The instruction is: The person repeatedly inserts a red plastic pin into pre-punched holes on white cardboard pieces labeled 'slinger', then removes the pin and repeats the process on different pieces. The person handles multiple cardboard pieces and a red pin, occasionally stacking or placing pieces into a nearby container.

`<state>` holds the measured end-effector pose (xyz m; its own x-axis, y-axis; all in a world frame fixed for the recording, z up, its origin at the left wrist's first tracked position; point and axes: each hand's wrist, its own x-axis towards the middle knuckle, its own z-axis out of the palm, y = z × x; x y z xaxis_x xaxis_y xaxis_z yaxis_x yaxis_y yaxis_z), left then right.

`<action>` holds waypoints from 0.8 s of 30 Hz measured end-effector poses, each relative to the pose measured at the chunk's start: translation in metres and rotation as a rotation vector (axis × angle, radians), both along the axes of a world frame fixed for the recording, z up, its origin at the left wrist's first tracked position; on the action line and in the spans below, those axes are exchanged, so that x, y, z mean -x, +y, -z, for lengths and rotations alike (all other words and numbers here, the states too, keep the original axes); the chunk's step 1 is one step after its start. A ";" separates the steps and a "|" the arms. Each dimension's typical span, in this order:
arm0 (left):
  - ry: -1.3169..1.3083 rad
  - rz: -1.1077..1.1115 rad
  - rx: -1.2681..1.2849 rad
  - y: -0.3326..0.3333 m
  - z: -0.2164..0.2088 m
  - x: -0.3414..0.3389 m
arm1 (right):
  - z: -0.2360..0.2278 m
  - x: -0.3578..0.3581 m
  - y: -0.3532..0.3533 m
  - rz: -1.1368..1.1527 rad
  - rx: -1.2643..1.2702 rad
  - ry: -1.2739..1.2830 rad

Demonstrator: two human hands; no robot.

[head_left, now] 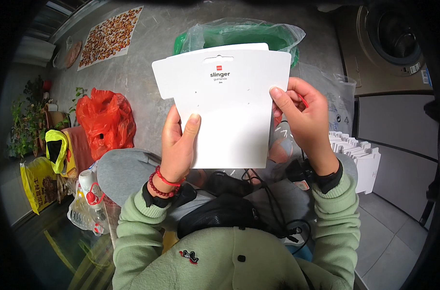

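Observation:
Upright in front of me is a white packaging card [229, 125] with a wide top, a hang slot and small print. A second white card edge shows behind its top and left side. My left hand [180, 142] is closed on the card's lower left edge, thumb on the front and fingers hidden behind. Gripping the upper right edge is my right hand [302, 108], its thumb pressed on the front. A bit of something red shows by the right fingers; its kind is unclear.
Beyond the card stands a green container [181, 44] lined with clear plastic. White cards [367, 162] are stacked at my right, near a front-loading washing machine [394, 38]. A red plastic bag [106, 121], plants [29, 113] and bottles [87, 186] are on the left. Black cables [268, 193] cross my lap.

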<state>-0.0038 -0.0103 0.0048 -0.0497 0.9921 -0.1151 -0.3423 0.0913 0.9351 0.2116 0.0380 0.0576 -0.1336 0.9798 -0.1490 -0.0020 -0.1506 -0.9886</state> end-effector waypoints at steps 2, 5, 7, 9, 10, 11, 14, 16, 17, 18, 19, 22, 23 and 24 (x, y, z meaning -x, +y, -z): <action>0.078 0.040 -0.032 0.003 0.003 0.005 | 0.001 -0.001 0.002 0.033 -0.029 -0.009; 0.242 0.029 -0.069 0.006 0.006 0.011 | 0.000 -0.006 0.005 0.089 -0.111 -0.031; 0.371 0.003 -0.107 0.009 0.008 0.013 | -0.004 -0.011 0.007 0.120 -0.163 -0.043; 0.504 -0.023 -0.164 0.013 0.008 0.015 | -0.006 -0.016 0.009 0.128 -0.176 -0.072; 0.543 -0.030 -0.153 0.013 0.008 0.015 | -0.007 -0.018 0.009 0.127 -0.175 -0.074; 0.582 -0.037 -0.141 0.014 0.007 0.016 | -0.008 -0.019 0.009 0.127 -0.174 -0.075; 0.653 -0.065 -0.145 0.016 0.004 0.017 | -0.010 -0.021 0.009 0.142 -0.186 -0.058; 0.697 -0.088 -0.175 0.019 0.003 0.020 | -0.011 -0.023 0.009 0.171 -0.205 -0.103; 0.724 -0.102 -0.197 0.020 0.002 0.022 | -0.012 -0.025 0.009 0.177 -0.224 -0.103; 0.754 -0.123 -0.204 0.021 0.002 0.023 | -0.013 -0.027 0.010 0.212 -0.250 -0.167; 0.826 -0.145 -0.290 0.022 0.003 0.024 | -0.013 -0.029 0.010 0.238 -0.283 -0.217; 1.144 -0.186 -0.528 0.024 0.004 0.028 | -0.012 -0.032 0.012 0.314 -0.405 -0.401; 1.140 -0.181 -0.543 0.024 0.006 0.029 | -0.010 -0.032 0.013 0.339 -0.450 -0.468; 1.138 -0.181 -0.537 0.024 0.007 0.029 | -0.008 -0.032 0.014 0.346 -0.491 -0.529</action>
